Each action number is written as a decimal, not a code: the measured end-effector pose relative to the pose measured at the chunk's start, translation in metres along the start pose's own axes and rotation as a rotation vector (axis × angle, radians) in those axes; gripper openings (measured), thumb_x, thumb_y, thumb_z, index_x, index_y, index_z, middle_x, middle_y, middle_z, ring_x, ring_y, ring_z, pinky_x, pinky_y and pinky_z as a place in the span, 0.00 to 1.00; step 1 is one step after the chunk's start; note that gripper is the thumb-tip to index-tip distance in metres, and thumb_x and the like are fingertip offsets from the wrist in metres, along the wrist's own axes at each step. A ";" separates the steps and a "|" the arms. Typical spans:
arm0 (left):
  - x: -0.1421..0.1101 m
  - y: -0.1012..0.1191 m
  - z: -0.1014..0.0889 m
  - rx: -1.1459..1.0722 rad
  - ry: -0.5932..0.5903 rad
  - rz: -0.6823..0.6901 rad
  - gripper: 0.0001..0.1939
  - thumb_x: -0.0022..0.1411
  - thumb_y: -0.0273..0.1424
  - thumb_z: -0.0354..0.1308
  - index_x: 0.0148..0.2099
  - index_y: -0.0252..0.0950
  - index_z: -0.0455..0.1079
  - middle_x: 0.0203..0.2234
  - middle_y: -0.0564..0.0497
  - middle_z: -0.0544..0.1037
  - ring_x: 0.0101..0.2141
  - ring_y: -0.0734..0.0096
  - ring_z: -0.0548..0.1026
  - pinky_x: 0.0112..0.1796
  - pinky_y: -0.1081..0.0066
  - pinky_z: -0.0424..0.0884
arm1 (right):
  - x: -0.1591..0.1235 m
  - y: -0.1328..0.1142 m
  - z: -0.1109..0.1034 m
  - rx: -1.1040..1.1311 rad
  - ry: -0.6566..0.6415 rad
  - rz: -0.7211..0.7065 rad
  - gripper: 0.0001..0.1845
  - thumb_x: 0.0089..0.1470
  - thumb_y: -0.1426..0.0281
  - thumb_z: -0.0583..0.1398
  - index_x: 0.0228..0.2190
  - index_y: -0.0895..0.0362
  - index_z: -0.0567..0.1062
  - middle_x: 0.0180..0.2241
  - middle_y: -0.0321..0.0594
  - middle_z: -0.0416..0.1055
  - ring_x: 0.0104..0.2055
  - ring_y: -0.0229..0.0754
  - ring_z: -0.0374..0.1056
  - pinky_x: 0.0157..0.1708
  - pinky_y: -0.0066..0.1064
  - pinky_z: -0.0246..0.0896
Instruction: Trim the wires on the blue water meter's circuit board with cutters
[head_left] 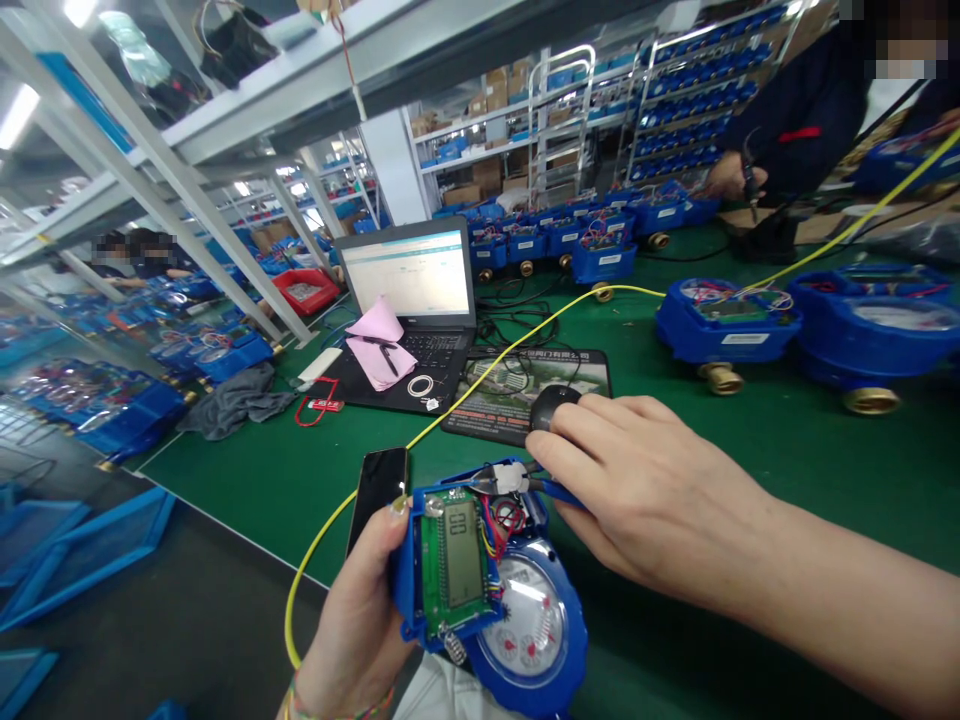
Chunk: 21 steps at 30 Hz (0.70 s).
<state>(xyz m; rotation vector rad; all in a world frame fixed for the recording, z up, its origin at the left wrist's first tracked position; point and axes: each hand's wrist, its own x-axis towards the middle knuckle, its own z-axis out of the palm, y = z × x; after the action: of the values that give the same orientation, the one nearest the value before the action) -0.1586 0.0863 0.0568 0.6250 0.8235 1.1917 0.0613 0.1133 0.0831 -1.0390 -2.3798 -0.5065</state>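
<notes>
My left hand (367, 590) is closed around the left side of a blue water meter (574, 625), tilted toward me. Its open housing shows a green circuit board with a small LCD screen (460, 555), coloured wires and a round dial (523, 612). In my right hand (637, 480) is a pair of blue-handled cutting pliers (511, 479). Their jaws lie over the top edge of the board, but I cannot tell whether they grip anything. Behind the right fingers sits a black computer mouse (553, 402), and a black phone (379, 480) lies just beyond the left hand.
A laptop (442, 340) with pink paper (379, 345) on it stands on the green table (247, 480). A yellow cable (517, 345) crosses the table. More blue meters (727, 320) line the right and back. A co-worker's hand (731, 178) holds a tool at the far right.
</notes>
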 end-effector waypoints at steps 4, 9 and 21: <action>-0.001 0.003 0.004 0.015 -0.025 -0.049 0.11 0.50 0.35 0.70 0.32 0.33 0.76 0.21 0.51 0.77 0.28 0.60 0.78 0.39 0.65 0.77 | -0.001 -0.001 0.002 0.018 -0.005 0.012 0.05 0.52 0.75 0.57 0.30 0.58 0.75 0.29 0.43 0.70 0.30 0.48 0.61 0.29 0.35 0.43; 0.000 -0.004 -0.005 -0.032 -0.004 0.014 0.09 0.53 0.33 0.68 0.33 0.33 0.76 0.25 0.51 0.79 0.25 0.64 0.78 0.31 0.71 0.77 | -0.002 -0.002 0.006 0.027 0.009 0.008 0.07 0.51 0.78 0.56 0.28 0.58 0.73 0.27 0.42 0.69 0.29 0.47 0.60 0.29 0.35 0.44; 0.000 -0.004 -0.006 -0.012 -0.030 -0.022 0.10 0.54 0.35 0.67 0.34 0.33 0.76 0.25 0.48 0.78 0.36 0.55 0.78 0.43 0.62 0.76 | -0.003 -0.001 0.008 0.048 0.021 0.004 0.11 0.50 0.81 0.52 0.29 0.59 0.74 0.27 0.43 0.69 0.27 0.46 0.61 0.28 0.35 0.45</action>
<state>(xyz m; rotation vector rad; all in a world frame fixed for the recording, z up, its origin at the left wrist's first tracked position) -0.1610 0.0855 0.0501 0.6211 0.7955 1.1645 0.0597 0.1150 0.0742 -1.0124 -2.3594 -0.4541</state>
